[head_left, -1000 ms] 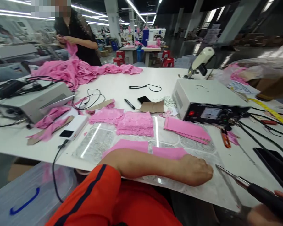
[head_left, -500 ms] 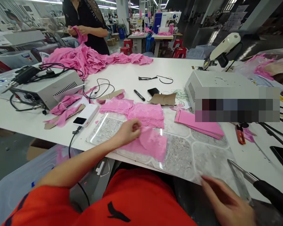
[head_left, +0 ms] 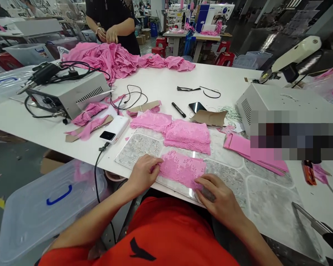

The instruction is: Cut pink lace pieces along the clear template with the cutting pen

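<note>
A flat piece of pink lace [head_left: 182, 168] lies on a grey marbled mat [head_left: 274, 197] at the table's front edge. My left hand [head_left: 144, 173] has its thumb and fingers closed on the lace's left edge. At the lower right corner, my right hand [head_left: 218, 194] pinches the lace between thumb and fingertips. Just behind are a stack of folded pink lace [head_left: 187, 135] and a smaller lace pile [head_left: 152, 121] to its left. Folded pink fabric strips [head_left: 238, 146] rest on the mat's right side.
A white power bank [head_left: 117, 129] with a cable stands left, near a grey box [head_left: 86, 90] carrying a black-handled tool. Another grey box [head_left: 288, 98] is at right. A metal-tipped tool [head_left: 312, 220] lies front right. Across the table, a person handles heaped pink fabric [head_left: 105, 61].
My right hand has come in from the lower right to the lace's right corner. My left hand has moved to its left edge, and the lace now lies flatter. The view has shifted.
</note>
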A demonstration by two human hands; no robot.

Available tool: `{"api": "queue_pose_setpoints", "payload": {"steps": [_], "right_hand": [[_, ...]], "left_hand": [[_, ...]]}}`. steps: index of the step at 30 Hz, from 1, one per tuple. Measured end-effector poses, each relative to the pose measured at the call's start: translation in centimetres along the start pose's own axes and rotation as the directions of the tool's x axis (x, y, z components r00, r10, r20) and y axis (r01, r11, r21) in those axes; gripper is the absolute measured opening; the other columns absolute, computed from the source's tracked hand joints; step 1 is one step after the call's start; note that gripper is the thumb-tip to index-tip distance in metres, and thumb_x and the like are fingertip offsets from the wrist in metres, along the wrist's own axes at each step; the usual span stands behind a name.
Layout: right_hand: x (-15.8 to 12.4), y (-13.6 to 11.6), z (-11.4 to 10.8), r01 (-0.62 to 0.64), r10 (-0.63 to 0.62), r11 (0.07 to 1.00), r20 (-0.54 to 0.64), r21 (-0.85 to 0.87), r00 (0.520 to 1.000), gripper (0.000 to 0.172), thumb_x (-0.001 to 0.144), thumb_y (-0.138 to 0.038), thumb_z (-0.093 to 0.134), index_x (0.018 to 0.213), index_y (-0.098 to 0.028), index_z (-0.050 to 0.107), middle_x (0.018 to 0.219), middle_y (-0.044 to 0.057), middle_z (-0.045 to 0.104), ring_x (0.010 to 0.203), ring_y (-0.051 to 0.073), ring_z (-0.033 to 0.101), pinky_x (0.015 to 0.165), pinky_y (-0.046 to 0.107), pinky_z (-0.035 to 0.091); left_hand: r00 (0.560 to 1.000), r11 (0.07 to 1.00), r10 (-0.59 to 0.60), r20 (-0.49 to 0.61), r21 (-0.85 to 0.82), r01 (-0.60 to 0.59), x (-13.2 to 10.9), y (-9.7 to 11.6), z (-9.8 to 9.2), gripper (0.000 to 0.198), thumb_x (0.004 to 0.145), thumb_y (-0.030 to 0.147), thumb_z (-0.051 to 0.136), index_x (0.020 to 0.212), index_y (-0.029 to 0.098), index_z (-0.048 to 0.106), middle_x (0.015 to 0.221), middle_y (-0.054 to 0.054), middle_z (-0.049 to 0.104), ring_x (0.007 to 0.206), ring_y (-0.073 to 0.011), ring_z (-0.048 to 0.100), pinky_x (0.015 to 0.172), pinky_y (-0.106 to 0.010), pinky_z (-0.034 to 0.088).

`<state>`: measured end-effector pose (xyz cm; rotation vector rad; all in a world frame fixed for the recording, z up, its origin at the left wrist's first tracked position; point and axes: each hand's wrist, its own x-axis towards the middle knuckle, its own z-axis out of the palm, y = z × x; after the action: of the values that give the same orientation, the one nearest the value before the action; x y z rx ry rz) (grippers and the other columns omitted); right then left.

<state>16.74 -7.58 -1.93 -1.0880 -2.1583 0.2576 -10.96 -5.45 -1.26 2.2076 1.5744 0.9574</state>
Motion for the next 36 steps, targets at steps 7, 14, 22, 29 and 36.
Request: {"api": "queue_pose_setpoints", "payload": {"steps": [7,14,22,29,36], "right_hand": [[0.3,0.6,0.0,-0.012,0.011,1.000,0.082,0.011,0.997,0.020,0.090,-0.019,0.056,0.105,-0.024,0.067,0.102,0.007,0.065,0.091,0.017,0.067,0.076,0.027,0.060],[0.6,1.5,0.3,0.069,-0.072,0.997,0.083,0.036,0.994,0.014,0.093,-0.023,0.054,0.097,-0.026,0.067,0.094,0.004,0.068,0.082,0.015,0.069,0.070,0.022,0.058],[8.4,2.6,-1.7,-0.353,0.215,0.902,0.450,0.249,0.867,0.039,0.092,-0.050,0.048,0.070,-0.020,0.059,0.066,0.002,0.056,0.060,0.013,0.053,0.055,0.024,0.045],[22.7,5.2,-0.1,-0.249,0.206,0.952,0.225,0.179,0.952,0.030,0.086,-0.046,0.054,0.077,-0.019,0.064,0.066,0.002,0.056,0.057,0.013,0.047,0.054,0.026,0.038],[28.0,5.9,6.3,0.003,-0.030,0.989,0.183,0.148,0.983,0.011,0.079,-0.020,0.057,0.070,-0.020,0.063,0.091,0.007,0.064,0.080,0.018,0.057,0.077,0.035,0.046]], "left_hand": [[0.986,0.984,0.167,-0.019,0.070,-0.165,-1.6,-0.7,-1.1,0.019,0.093,0.020,0.053,0.103,0.019,0.069,0.095,-0.008,0.067,0.088,-0.0199,0.060,0.080,-0.036,0.048],[0.941,0.939,0.300,0.159,0.123,-0.321,-1.6,-3.2,-2.5,0.011,0.095,0.028,0.058,0.099,0.023,0.067,0.117,-0.009,0.061,0.105,-0.0234,0.058,0.091,-0.040,0.046],[0.935,0.963,0.267,0.233,-0.031,-0.267,5.3,-4.8,-4.9,0.014,0.094,0.018,0.054,0.085,0.018,0.064,0.103,-0.007,0.067,0.097,-0.0169,0.061,0.087,-0.028,0.050],[0.973,0.973,0.208,0.096,0.080,-0.216,18.3,-10.4,-8.7,0.016,0.091,0.019,0.052,0.082,0.016,0.065,0.097,-0.007,0.067,0.096,-0.0213,0.060,0.091,-0.036,0.047],[0.970,0.950,0.201,0.139,0.214,-0.227,18.3,-15.5,-9.6,0.015,0.086,0.019,0.057,0.076,0.017,0.069,0.104,-0.008,0.068,0.099,-0.0222,0.060,0.094,-0.037,0.044]]}}
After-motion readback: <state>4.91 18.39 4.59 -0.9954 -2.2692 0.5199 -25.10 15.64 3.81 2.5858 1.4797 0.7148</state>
